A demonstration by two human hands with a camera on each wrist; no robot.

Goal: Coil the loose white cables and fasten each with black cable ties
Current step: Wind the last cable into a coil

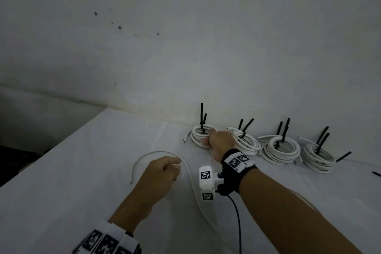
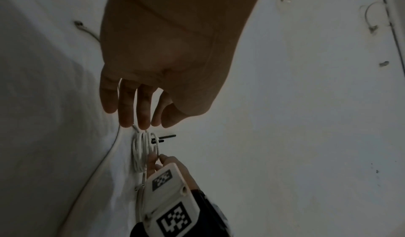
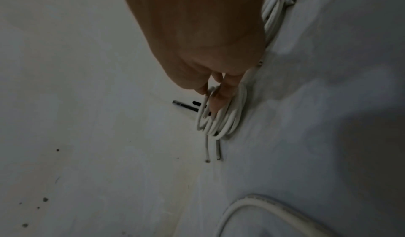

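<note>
While right hand reaches far across white surface, its fingers curl round leftmost coil by wall, black tie sticking up from it. Three more tied coils sit in row to right. Left hand, nearer person, fingers curled in; loose white cable runs from it across surface, grip hidden.

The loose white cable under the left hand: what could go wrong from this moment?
1. The loose white cable runs under the right forearm, so pulling it may snag there.
2. The right hand holds the leftmost coil close to the next coil; it may knock that one.
3. The left hand hardly grips the cable; the curve may spring open.
</note>
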